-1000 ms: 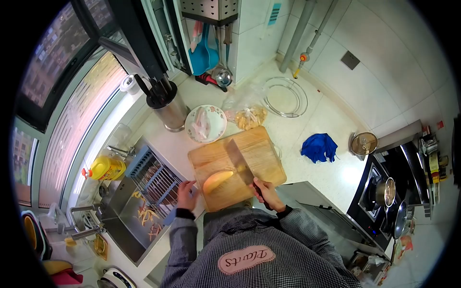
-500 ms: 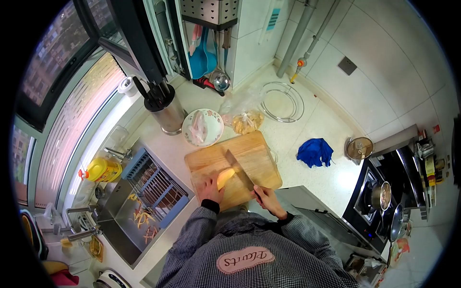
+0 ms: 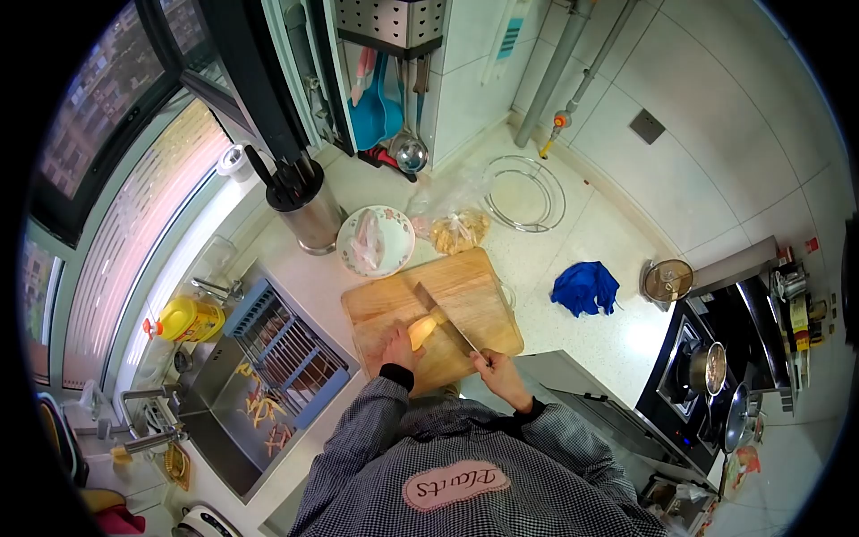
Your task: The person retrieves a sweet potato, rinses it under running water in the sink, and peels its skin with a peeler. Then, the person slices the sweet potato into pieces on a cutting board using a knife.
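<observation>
A wooden cutting board lies on the counter in front of me. On it rests a yellow-orange peeled piece of food, with my left hand closed on its left side. My right hand grips the handle of a knife. The blade slants up and left across the board and touches the upper right end of the food, where a small bit shows beside the blade. Beyond the board stand a floral plate with a crumpled clear bag in it and a plastic bag of yellowish pieces.
At left, a sink holds peelings and a blue-grey rack. A knife block stands behind the plate. On the right are a blue cloth, a wire ring stand, a strainer and a stove with a pot.
The knife blade has moved slightly left onto the end of the food, and a small bit now shows at the blade. The food lies a little differently under my left hand.
</observation>
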`<state>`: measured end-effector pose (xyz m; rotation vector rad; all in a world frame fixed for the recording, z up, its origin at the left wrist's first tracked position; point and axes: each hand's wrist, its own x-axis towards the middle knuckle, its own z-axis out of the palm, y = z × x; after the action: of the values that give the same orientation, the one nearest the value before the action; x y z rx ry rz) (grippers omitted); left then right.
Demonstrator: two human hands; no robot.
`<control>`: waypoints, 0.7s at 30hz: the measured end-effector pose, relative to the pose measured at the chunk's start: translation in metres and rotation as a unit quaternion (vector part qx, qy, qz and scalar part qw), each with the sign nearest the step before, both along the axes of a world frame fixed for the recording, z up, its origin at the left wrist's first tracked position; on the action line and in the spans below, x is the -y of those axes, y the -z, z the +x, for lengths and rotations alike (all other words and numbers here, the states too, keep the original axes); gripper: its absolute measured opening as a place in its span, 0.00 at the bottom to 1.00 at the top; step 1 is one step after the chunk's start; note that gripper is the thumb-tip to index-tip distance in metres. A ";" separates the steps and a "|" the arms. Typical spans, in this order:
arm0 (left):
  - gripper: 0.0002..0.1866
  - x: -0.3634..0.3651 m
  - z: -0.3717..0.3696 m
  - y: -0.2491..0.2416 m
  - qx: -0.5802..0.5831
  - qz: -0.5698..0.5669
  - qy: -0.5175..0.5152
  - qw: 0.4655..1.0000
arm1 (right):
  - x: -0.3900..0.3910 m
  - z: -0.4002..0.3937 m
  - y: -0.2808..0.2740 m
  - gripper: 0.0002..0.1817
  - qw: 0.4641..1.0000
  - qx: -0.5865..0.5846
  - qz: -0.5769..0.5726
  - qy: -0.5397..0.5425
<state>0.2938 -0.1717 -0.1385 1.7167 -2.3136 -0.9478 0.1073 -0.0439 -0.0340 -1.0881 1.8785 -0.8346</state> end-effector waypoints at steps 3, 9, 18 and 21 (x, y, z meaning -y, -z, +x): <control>0.38 -0.001 0.000 0.002 -0.007 -0.018 -0.004 1.000 | 0.004 0.004 0.011 0.26 0.998 -0.046 0.017 -0.027; 0.36 0.002 0.005 0.008 -0.016 -0.020 0.018 1.000 | 0.012 -0.004 0.032 0.29 0.995 -0.074 0.040 -0.050; 0.32 -0.005 -0.003 -0.001 -0.013 -0.034 -0.021 0.999 | 0.010 0.006 0.032 0.33 0.991 -0.129 -0.022 -0.033; 0.31 0.005 0.004 0.004 -0.010 -0.040 0.050 0.998 | 0.028 -0.008 0.004 0.33 0.994 -0.041 0.096 -0.045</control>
<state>0.2974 -0.1767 -0.1422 1.5687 -2.4101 -0.8711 0.0995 -0.0723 -0.0381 -1.0915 1.9192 -0.5535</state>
